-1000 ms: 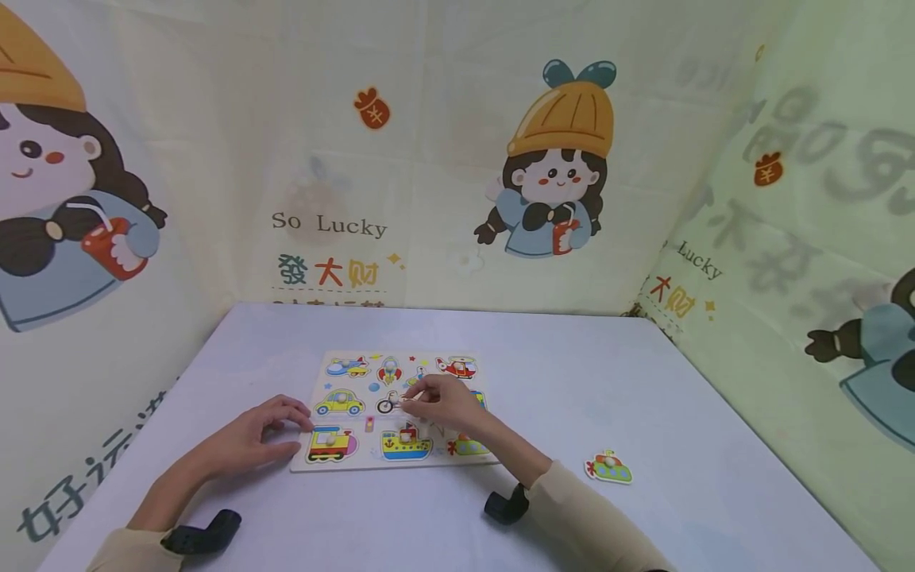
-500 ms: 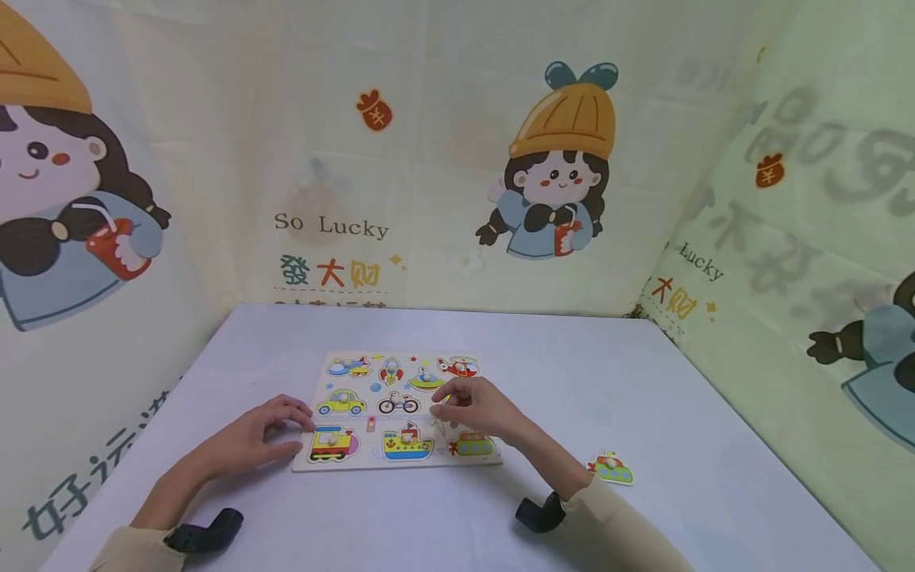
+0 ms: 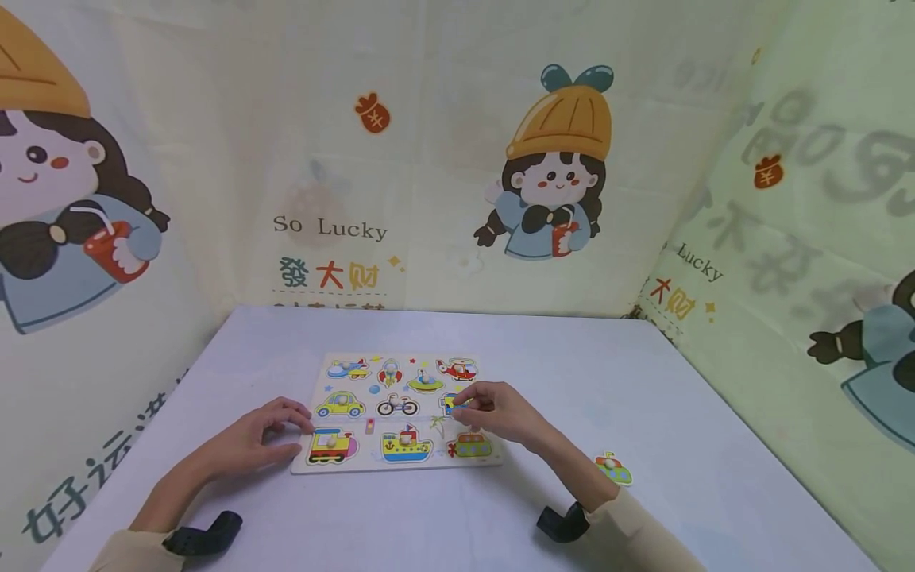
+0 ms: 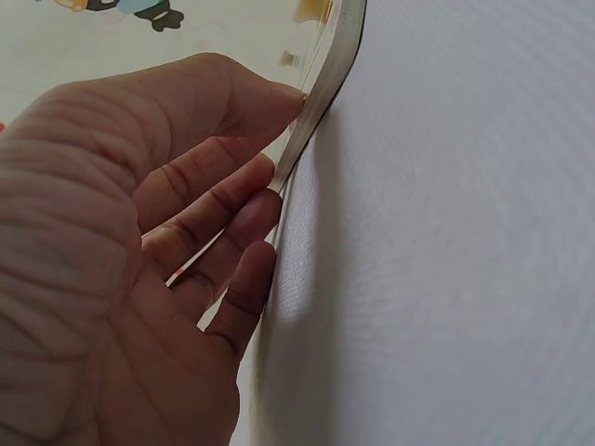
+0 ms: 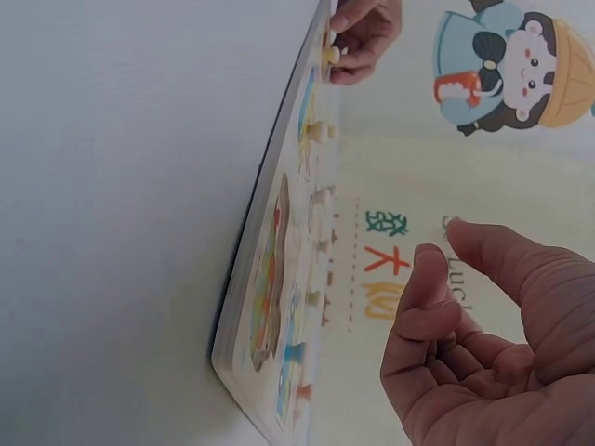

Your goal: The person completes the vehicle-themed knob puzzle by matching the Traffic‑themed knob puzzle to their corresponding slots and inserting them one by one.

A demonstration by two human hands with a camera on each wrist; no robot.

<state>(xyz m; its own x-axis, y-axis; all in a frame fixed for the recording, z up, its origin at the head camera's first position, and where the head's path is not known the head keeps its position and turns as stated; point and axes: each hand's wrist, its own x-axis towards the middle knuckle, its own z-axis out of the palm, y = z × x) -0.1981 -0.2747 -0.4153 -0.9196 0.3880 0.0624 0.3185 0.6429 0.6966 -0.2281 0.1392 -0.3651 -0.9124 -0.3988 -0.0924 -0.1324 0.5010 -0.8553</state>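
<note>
A light wooden peg puzzle board [image 3: 368,457] lies on the white table, with vehicle pictures such as a yellow car [image 3: 340,403], a bicycle [image 3: 397,405] and a boat [image 3: 406,445]. My left hand [image 3: 264,435] touches the board's left edge with its thumb and fingertips. Over the board's right side is my right hand [image 3: 496,411], loosely curled beside a blue and yellow vehicle piece [image 3: 449,403]. In the right wrist view its thumb and forefinger are apart with nothing between. Below it, a submarine-shaped recess [image 5: 270,279] shows its printed picture.
A loose green submarine piece [image 3: 616,470] lies on the table right of the board, partly covered by the right forearm. Small knobs [image 5: 321,197] stick up from the seated pieces. A printed cloth [image 3: 429,199] hangs behind and beside the table [image 3: 572,373].
My right hand has moved right across the board, from the bicycle to the blue and yellow vehicle, uncovering the bicycle and the flying saucer. My left hand stays at the board's left edge.
</note>
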